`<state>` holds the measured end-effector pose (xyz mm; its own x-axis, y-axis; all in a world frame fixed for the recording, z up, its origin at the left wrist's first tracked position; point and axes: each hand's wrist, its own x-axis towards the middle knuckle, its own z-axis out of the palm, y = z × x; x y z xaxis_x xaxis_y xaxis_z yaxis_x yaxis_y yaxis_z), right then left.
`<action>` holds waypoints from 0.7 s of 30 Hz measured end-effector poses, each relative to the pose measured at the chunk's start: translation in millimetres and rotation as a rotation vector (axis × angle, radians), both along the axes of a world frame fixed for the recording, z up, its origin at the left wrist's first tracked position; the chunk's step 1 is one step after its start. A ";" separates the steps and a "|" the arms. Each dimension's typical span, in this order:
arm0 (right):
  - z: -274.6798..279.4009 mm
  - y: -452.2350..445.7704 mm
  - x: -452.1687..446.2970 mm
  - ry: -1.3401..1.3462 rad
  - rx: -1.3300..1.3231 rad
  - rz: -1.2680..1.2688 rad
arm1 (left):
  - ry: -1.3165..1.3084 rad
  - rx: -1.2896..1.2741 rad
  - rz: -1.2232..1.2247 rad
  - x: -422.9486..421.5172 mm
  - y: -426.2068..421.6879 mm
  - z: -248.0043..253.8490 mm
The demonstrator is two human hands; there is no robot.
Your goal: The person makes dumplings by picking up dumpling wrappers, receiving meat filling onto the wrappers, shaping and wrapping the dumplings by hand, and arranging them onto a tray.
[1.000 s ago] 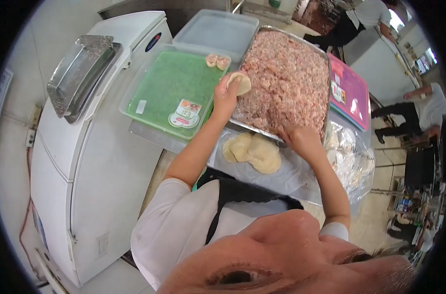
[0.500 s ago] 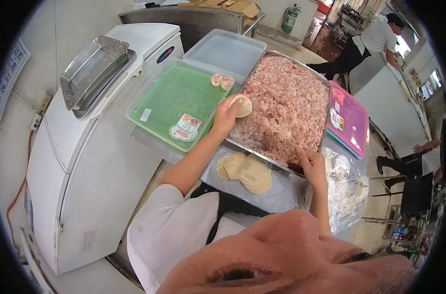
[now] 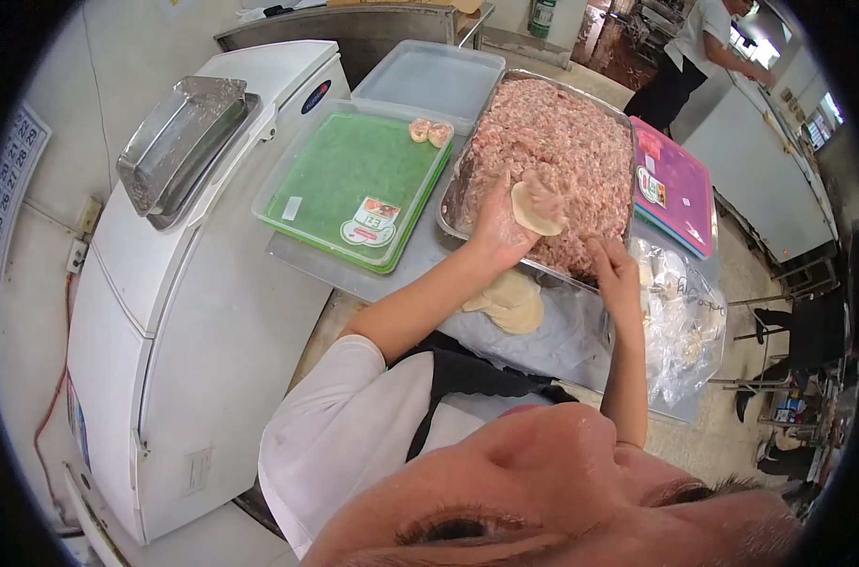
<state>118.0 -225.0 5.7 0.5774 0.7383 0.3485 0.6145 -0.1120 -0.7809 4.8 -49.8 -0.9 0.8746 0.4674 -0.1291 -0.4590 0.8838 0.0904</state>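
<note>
A round dough wrapper (image 3: 524,215) with pink ground meat on it rests in my left hand (image 3: 501,227), whose fingers curl around its edge above the near side of the meat tray. My right hand (image 3: 616,274) is closed at the tray's near right corner, fingertips pressed together by the meat; what they hold is hidden. Ground meat (image 3: 566,128) fills the large metal tray (image 3: 447,215). More flat wrappers (image 3: 512,304) lie on plastic in front of it. Two filled dumplings (image 3: 429,131) sit in a corner of the green-bottomed plastic container (image 3: 321,175).
An empty-looking clear container (image 3: 429,80) stands behind the green one. Right of the tray are a purple-lidded container (image 3: 675,189) and a plastic bag of pale pieces (image 3: 670,321). A white freezer (image 3: 231,321) bearing metal pans (image 3: 184,142) stands left. A co-worker (image 3: 698,47) is at the back right.
My left hand has moved right, over the meat, and its wrapper now carries meat. My right hand has shifted slightly up and right in view. The camera view has tilted a little.
</note>
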 end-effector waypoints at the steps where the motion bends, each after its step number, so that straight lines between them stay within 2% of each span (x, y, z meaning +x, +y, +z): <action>1: -7.0 3.2 -1.2 -0.045 -0.045 0.021 | -0.015 -0.027 0.015 -0.6 -3.4 5.9; 4: -7.3 5.8 -0.7 -0.228 -0.214 0.081 | -0.082 0.024 0.080 0.2 0.4 13.4; 8: 54.8 -10.4 -15.0 -0.588 -0.459 -0.079 | 0.089 0.084 0.176 15.1 26.9 -36.2; 11: 31.7 -6.6 -15.0 -0.629 -0.314 0.023 | 0.047 0.111 0.144 10.8 22.8 -21.2; 14: 24.6 -5.6 -2.3 -0.663 -0.393 0.046 | 0.227 0.157 0.143 -9.2 2.4 31.2; 17: 69.0 -13.0 -20.0 -0.723 -0.472 0.000 | 0.215 0.239 0.139 -7.9 15.8 13.8; 21: 48.4 -2.4 -30.3 -0.676 -0.383 -0.005 | 0.168 0.189 0.171 -0.6 27.5 -7.1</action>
